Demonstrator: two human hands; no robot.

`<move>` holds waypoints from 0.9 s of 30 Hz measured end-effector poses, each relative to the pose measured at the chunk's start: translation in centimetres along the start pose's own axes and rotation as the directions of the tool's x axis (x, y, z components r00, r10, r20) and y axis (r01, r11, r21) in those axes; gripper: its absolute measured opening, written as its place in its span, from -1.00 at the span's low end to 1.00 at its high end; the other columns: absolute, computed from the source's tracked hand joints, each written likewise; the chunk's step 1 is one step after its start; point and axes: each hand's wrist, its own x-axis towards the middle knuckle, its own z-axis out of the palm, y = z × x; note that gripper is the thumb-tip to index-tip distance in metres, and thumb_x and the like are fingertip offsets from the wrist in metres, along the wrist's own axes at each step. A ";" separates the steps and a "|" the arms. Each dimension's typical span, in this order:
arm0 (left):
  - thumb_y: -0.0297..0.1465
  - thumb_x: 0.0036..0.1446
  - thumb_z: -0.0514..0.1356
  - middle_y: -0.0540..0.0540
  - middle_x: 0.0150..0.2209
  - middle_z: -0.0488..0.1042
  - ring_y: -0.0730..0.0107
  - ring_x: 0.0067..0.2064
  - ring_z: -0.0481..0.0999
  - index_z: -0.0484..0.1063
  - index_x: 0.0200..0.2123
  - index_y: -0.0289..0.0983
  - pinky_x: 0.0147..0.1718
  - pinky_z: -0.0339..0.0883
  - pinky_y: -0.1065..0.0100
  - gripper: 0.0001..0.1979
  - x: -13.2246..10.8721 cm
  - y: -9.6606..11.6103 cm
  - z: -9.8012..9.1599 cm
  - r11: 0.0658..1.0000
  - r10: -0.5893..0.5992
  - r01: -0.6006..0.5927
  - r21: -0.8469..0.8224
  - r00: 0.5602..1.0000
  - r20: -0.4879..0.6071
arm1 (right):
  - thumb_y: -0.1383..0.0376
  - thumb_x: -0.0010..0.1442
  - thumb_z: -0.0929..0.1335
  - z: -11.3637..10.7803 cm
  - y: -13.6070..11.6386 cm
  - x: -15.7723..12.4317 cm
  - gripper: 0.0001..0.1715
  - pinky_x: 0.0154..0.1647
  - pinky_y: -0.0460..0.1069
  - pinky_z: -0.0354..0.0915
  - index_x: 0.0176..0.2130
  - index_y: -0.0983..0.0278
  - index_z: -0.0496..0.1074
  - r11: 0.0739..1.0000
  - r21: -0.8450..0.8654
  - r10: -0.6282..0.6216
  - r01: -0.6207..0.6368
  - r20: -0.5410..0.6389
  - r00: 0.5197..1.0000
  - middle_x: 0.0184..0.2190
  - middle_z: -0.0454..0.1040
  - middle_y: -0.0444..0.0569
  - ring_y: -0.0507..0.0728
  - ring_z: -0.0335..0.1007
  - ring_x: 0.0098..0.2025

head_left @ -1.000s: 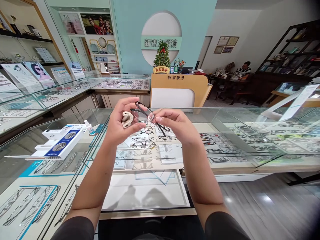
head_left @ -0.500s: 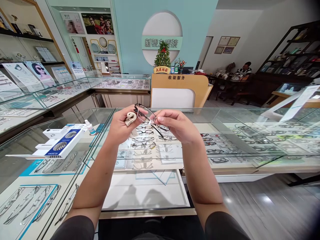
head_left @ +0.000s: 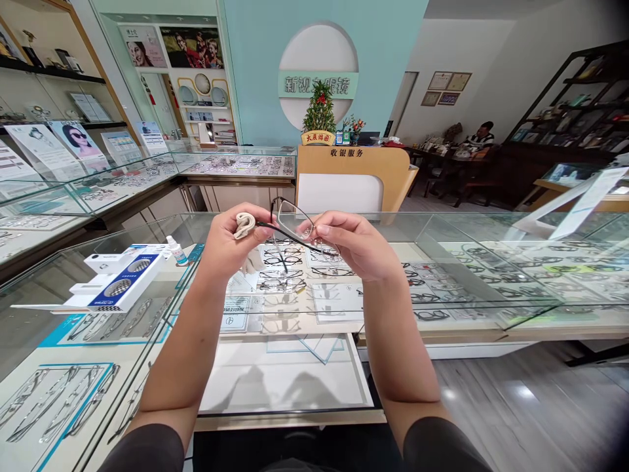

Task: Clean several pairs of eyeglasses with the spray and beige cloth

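Observation:
A pair of thin-rimmed eyeglasses [head_left: 296, 219] is held up between my two hands above the glass counter, its dark temples unfolded and slanting down. My right hand [head_left: 361, 246] pinches the right side of the frame between thumb and fingers. A folded beige cloth [head_left: 244, 225] is bunched in my closed left hand [head_left: 227, 239], with a loose end hanging below. The left thumb tip lies against one dark temple; whether it grips the temple I cannot tell.
Below is a glass display case [head_left: 388, 314] with rows of spectacles and an open white drawer [head_left: 289, 380]. On the left stand a white-and-blue display box [head_left: 128, 282] and a small spray bottle [head_left: 177, 250]. Farther off are a cashier counter [head_left: 354, 164] and a seated person [head_left: 480, 137].
The eyeglasses have turned, so a dark temple now crosses in front of the lens. My left hand has shifted slightly left, and more of the cloth's hanging end shows.

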 end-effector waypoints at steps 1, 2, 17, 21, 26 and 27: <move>-0.10 0.13 0.62 -0.13 -0.21 0.74 0.31 -0.29 0.65 0.71 -0.20 -0.18 -0.29 0.54 0.31 -0.66 0.0 0.1 0.3 0.999 -0.022 0.022 -0.027 1.000 0.007 | -0.02 0.27 0.63 0.2 0.1 0.1 -0.71 0.14 0.13 0.45 -0.32 0.11 0.73 1.000 -0.005 0.003 -0.003 0.010 1.000 -0.19 0.74 -0.04 0.21 0.61 0.08; -0.10 0.12 0.63 -0.13 -0.21 0.74 0.32 -0.29 0.64 0.69 -0.21 -0.19 -0.29 0.54 0.30 -0.65 -0.1 0.2 0.5 0.998 -0.039 0.040 -0.052 0.999 0.014 | -0.02 0.27 0.63 0.4 0.3 0.2 -0.71 0.14 0.13 0.45 -0.31 0.11 0.73 1.000 -0.009 0.006 -0.006 0.018 1.000 -0.18 0.74 -0.05 0.20 0.60 0.06; -0.03 0.09 0.63 -0.15 -0.18 0.76 0.18 -0.17 0.72 0.72 -0.17 -0.21 -0.18 0.58 0.26 -0.57 -0.1 0.6 0.7 0.996 -0.050 0.048 0.071 0.998 0.033 | -0.05 0.25 0.64 1.1 0.0 -0.1 -0.64 -0.01 0.09 0.46 -0.31 0.16 0.72 0.994 -0.108 0.010 -0.016 -0.056 0.998 -0.26 0.72 -0.07 0.13 0.55 -0.15; -0.06 0.15 0.59 -0.12 -0.21 0.72 0.21 -0.18 0.69 0.71 -0.09 -0.17 -0.26 0.53 0.30 -0.60 -0.2 0.5 0.3 0.996 -0.036 0.038 0.080 0.999 -0.031 | -0.03 0.21 0.66 0.9 -0.2 -0.2 -0.65 -0.03 0.10 0.46 -0.33 0.16 0.72 0.990 -0.140 -0.029 0.014 -0.108 0.994 -0.24 0.71 -0.05 0.15 0.55 -0.14; -0.24 0.25 0.51 -0.03 -0.29 0.63 0.40 -0.36 0.45 0.70 -0.17 -0.17 -0.38 0.34 0.35 -0.82 -0.7 1.6 0.8 0.971 0.037 0.009 0.241 0.981 -0.188 | 0.06 0.25 0.64 0.7 -0.3 -0.3 -0.73 -0.06 0.12 0.46 -0.34 0.18 0.74 0.975 -0.215 -0.098 0.053 -0.205 0.974 -0.19 0.74 0.00 0.16 0.57 -0.15; -0.27 0.26 0.49 -0.01 -0.32 0.60 0.41 -0.38 0.40 0.69 -0.19 -0.17 -0.40 0.31 0.34 -0.86 -1.0 2.0 1.1 0.962 0.063 0.000 0.274 0.973 -0.222 | 0.09 0.26 0.63 0.7 -0.3 -0.3 -0.75 -0.05 0.13 0.46 -0.34 0.18 0.74 0.972 -0.227 -0.107 0.056 -0.219 0.970 -0.19 0.74 0.01 0.16 0.57 -0.14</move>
